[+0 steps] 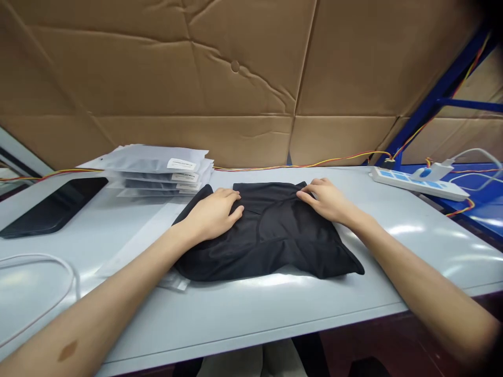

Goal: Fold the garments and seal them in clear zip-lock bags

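Observation:
A black garment (271, 235) lies spread on the pale grey table (243, 309) in front of me. My left hand (214, 212) rests flat on its left part, fingers together and stretched toward the middle. My right hand (328, 199) lies on the garment's upper right edge, fingertips pressing a fold of the cloth. Under the garment's left side a clear plastic bag (173, 280) sticks out.
A stack of packed grey bags with white labels (161, 173) sits at the back left. A black tablet (53, 207) lies at far left, a white cable (43, 259) near it. A white power strip (418, 183) is at back right. Cardboard (236, 78) walls the back.

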`<state>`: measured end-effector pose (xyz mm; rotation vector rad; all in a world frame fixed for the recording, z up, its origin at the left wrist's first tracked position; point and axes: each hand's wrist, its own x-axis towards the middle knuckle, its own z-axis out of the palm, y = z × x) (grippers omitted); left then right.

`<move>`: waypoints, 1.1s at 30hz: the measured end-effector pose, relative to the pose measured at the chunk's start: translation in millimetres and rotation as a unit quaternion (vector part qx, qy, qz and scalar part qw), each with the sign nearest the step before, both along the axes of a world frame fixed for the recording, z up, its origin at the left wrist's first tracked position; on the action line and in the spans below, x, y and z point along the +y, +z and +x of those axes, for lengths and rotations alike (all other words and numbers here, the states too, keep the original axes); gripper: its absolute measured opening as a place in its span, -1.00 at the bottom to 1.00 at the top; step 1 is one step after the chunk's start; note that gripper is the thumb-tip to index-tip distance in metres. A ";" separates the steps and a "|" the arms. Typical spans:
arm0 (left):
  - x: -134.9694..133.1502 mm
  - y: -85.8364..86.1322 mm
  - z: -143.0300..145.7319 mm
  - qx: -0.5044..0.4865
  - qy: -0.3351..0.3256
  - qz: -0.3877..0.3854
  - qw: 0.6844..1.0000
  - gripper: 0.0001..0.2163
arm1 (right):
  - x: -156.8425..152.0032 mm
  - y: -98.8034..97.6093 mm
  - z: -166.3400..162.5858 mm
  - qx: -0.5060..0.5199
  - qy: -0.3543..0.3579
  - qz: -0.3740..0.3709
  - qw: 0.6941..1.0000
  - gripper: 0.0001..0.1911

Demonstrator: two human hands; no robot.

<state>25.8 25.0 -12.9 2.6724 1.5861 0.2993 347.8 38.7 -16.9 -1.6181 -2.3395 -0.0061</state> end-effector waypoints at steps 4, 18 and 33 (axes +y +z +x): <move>-0.6 4.3 2.4 0.007 -0.010 0.015 1.000 -0.59 | 0.8 4.4 -0.5 0.019 0.011 0.016 1.000 -0.54; 40.0 4.2 4.2 0.034 0.005 0.038 0.999 -0.66 | 29.3 -20.2 16.1 0.031 -0.042 0.042 0.998 -0.56; 51.0 17.9 11.2 -0.078 0.089 0.070 0.991 -0.90 | 29.8 -6.3 12.6 0.297 -0.092 0.106 0.945 -0.89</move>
